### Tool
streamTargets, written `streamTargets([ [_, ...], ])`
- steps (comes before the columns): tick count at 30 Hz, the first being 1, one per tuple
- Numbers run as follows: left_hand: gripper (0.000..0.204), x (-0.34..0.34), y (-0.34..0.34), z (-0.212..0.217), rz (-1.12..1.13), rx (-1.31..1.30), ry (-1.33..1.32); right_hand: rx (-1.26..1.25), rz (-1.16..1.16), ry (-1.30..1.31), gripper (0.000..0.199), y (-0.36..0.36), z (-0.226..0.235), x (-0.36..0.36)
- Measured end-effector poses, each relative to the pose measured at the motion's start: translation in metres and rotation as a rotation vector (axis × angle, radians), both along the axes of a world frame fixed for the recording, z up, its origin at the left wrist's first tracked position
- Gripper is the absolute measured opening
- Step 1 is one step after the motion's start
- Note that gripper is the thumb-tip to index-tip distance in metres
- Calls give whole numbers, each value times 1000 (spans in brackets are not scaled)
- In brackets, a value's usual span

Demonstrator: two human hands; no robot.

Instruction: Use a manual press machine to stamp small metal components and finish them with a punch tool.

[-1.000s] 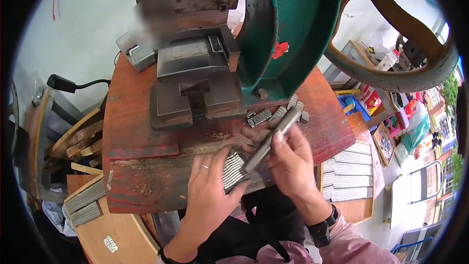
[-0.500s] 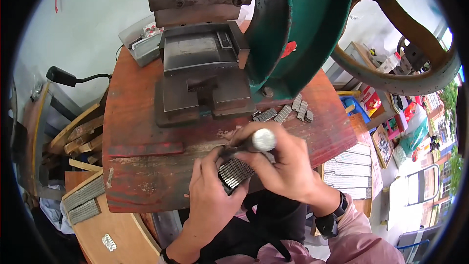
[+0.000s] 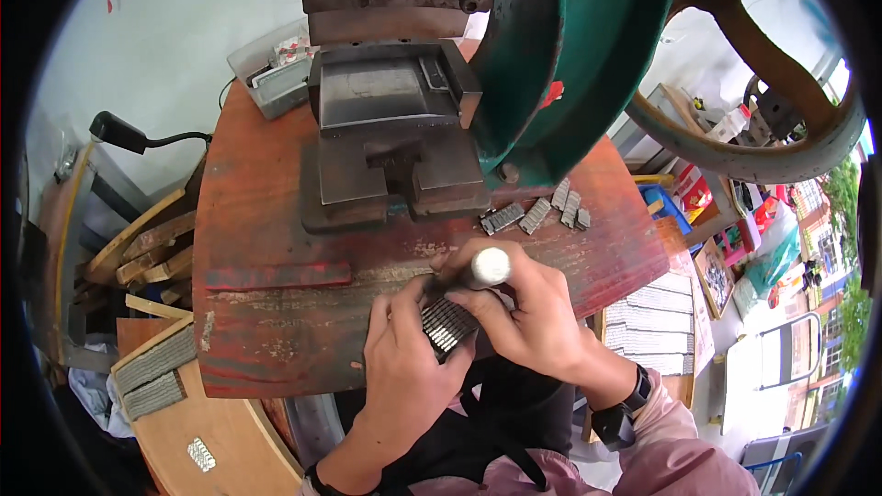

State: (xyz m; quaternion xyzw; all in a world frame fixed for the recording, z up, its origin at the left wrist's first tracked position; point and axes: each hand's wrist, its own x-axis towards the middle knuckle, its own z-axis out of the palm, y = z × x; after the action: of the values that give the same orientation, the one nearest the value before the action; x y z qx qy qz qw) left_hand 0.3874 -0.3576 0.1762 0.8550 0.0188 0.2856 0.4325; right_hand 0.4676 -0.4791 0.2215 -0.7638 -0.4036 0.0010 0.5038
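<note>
My left hand (image 3: 404, 363) is closed around a small ribbed metal block (image 3: 447, 324), its rows of shiny ridges facing up between my thumb and fingers. In my right hand (image 3: 544, 335) is a tool with a round silver end (image 3: 491, 266), its fingers wrapped round the shaft. The tool's other end lies by the block, near my left fingertips, and is hidden by my fingers. Both hands are together over the front edge of the worn red wooden table (image 3: 276, 335). Several small ribbed metal pieces (image 3: 535, 216) lie on the table beyond my right hand.
A green hand press (image 3: 606, 64) with a large wheel (image 3: 717, 152) and a steel die (image 3: 381, 96) stands at the table's back. A red bar (image 3: 278, 276) lies at left. Trays with ribbed strips (image 3: 161, 367) (image 3: 650, 326) flank the table. A grey plastic box (image 3: 280, 92) sits behind.
The whole view has shifted slightly, with the press now a little further right. My hands keep the same hold on the block and the tool, with only a small movement.
</note>
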Motion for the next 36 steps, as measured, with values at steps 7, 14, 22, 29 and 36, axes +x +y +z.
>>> streamTargets([
  [7, 59, -1, -2, -3, 19, -43, 41, 179, -18, -39, 32, -5, 0, -8],
  [14, 58, -1, -2, -4, 25, -43, 33, 173, -67, 26, 29, -9, 1, -14],
  [22, 57, -2, -3, -2, 28, -31, 34, 118, -68, -26, 32, -11, -3, -16],
  [29, 57, -2, -3, -3, 32, -14, 25, -22, -125, 86, 29, -20, -2, -24],
  [36, 56, -1, -3, -1, 20, 17, 3, 139, -35, -50, 30, -18, 0, -22],
])
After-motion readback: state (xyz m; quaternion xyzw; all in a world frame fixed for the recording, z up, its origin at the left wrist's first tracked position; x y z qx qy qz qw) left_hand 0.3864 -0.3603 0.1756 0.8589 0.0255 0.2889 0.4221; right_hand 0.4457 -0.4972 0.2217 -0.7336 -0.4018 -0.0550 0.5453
